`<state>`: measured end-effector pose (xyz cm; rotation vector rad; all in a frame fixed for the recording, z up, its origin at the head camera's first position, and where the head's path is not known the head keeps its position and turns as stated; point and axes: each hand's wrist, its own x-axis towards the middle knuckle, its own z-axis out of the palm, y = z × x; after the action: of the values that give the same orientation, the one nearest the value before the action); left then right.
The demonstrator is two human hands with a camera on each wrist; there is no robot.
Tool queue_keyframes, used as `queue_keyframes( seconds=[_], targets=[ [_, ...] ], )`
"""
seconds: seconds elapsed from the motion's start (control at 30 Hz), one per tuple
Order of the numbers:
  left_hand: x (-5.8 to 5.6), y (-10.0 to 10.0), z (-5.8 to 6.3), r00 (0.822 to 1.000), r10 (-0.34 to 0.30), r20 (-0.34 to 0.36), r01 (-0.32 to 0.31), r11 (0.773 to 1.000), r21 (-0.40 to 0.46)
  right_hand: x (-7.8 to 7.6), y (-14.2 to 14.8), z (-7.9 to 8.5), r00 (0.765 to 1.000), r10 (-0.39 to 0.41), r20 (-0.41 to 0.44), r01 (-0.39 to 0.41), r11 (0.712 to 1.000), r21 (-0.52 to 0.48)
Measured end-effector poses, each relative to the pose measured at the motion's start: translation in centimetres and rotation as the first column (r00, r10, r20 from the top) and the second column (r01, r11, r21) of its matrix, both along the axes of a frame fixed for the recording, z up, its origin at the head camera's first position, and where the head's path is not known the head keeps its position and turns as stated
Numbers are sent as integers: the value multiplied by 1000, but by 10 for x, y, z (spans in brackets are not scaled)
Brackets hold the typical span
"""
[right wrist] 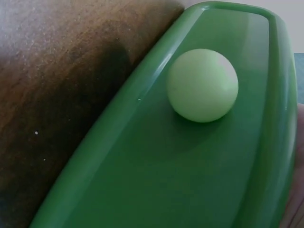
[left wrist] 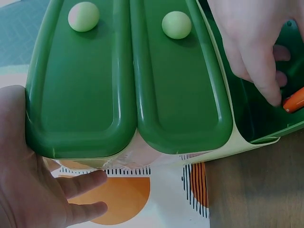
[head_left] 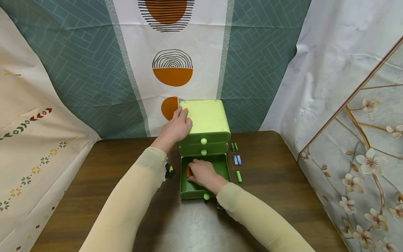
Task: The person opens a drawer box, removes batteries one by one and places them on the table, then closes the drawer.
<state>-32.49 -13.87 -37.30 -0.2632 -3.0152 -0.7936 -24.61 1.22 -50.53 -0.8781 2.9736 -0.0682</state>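
A small drawer cabinet [head_left: 206,117] has a pale yellow-green top and dark green drawers with round knobs. Its bottom drawer [head_left: 192,195] is pulled out. Inside it my right hand [head_left: 204,173] has its thumb and fingers around the two ends of an orange battery [head_left: 188,171]; in the left wrist view a fingertip meets the battery's end [left wrist: 294,100], and the thumb is out of sight. My left hand [head_left: 177,127] rests against the cabinet's upper left edge, fingers extended. From the right wrist I see mainly the drawer front and its knob [right wrist: 203,85].
On the wooden table [head_left: 270,206], right of the cabinet, lie two dark green batteries [head_left: 234,146], two blue-and-white batteries [head_left: 237,160] and one light green battery [head_left: 239,176]. Patterned cloths hang behind and at both sides. Two upper drawers [left wrist: 180,85] are closed.
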Motion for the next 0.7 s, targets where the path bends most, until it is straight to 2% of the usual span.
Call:
queue_keyframes(
  seconds=[0.7],
  targets=[
    [-2, 1, -2, 1000, 5, 5, -5, 1000, -3, -3, -2, -4, 1000, 18, -10, -18, 1000, -5]
  ],
)
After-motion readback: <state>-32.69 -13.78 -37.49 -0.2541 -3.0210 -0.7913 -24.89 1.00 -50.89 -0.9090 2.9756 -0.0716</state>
